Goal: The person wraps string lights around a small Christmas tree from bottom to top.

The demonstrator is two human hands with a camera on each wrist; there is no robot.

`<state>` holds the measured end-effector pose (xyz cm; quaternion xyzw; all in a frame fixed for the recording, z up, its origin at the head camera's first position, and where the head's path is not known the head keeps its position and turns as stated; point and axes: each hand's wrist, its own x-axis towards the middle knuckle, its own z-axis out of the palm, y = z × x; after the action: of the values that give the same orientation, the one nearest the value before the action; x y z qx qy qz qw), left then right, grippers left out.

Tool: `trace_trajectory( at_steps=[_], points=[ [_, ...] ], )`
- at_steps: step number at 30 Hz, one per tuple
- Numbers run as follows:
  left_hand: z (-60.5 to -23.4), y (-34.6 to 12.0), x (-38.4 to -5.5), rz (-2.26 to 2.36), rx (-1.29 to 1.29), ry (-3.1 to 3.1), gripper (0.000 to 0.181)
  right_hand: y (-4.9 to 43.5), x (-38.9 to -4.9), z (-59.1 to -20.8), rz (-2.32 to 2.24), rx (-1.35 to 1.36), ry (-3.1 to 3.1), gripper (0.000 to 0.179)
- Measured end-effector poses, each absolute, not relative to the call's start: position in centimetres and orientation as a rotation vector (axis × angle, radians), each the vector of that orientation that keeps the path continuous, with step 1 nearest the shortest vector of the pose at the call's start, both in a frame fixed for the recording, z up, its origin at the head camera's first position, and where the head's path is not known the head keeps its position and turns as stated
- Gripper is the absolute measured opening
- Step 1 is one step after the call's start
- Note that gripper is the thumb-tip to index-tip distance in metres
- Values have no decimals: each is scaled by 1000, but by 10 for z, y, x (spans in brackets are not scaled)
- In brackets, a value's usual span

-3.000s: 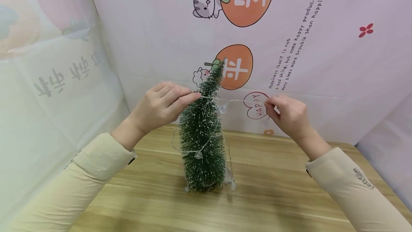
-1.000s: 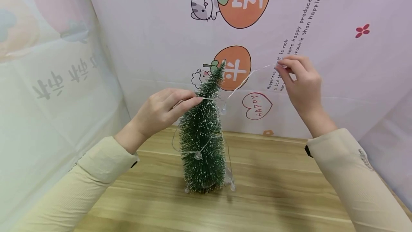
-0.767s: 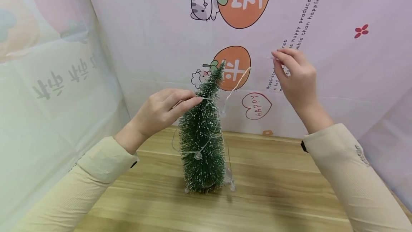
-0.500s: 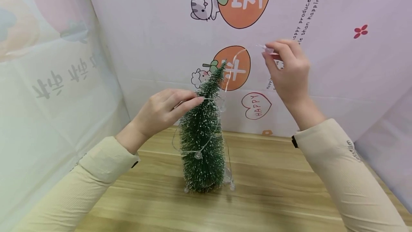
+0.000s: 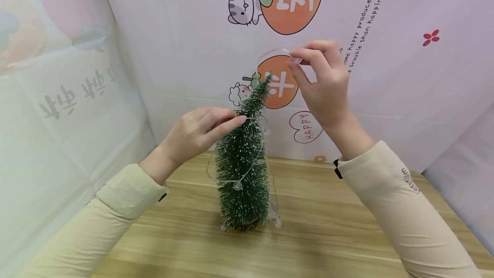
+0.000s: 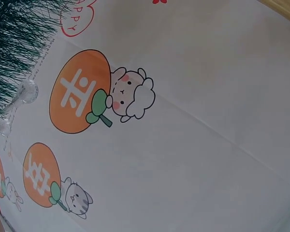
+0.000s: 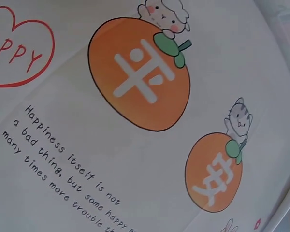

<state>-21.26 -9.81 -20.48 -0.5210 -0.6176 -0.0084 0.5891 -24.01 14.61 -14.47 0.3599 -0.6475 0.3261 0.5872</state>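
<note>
A small green artificial Christmas tree (image 5: 244, 170) with white-flecked bristles stands upright in the head view, its tip bent right. A clear string of bulb lights (image 5: 238, 185) winds around it. My left hand (image 5: 200, 134) pinches the light wire against the tree's upper left side. Up and right of the tip, my right hand (image 5: 324, 83) pinches the string near a clear bulb (image 5: 295, 60); the wire arches from there over toward the tree's back. In the left wrist view, bristles of the tree (image 6: 14, 43) and a clear bulb (image 6: 28, 91) show at the left edge.
The tree stands on a wood-grain table (image 5: 316, 226). Behind it rises a pale printed cloth backdrop (image 5: 185, 33), with another cloth wall (image 5: 65, 140) on the left. A few bulbs (image 5: 278, 222) hang low by the tree's base.
My right hand has risen from beside the tree and swung left toward its tip, carrying the string's free part. My left hand has stayed nearly still, pinching the wire.
</note>
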Motion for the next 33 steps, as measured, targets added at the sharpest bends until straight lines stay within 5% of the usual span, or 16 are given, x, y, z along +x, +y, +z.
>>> trace_trajectory(
  at_steps=[16, 33],
  points=[
    [-207, -98, -215, -32, -1207, -1393, 22, 147, -228, -167, 810, 1004, -1361, 18],
    [-209, -96, -218, -76, -1246, -1372, 31, 175, -236, -197, 708, 1116, -1554, 27]
  ],
)
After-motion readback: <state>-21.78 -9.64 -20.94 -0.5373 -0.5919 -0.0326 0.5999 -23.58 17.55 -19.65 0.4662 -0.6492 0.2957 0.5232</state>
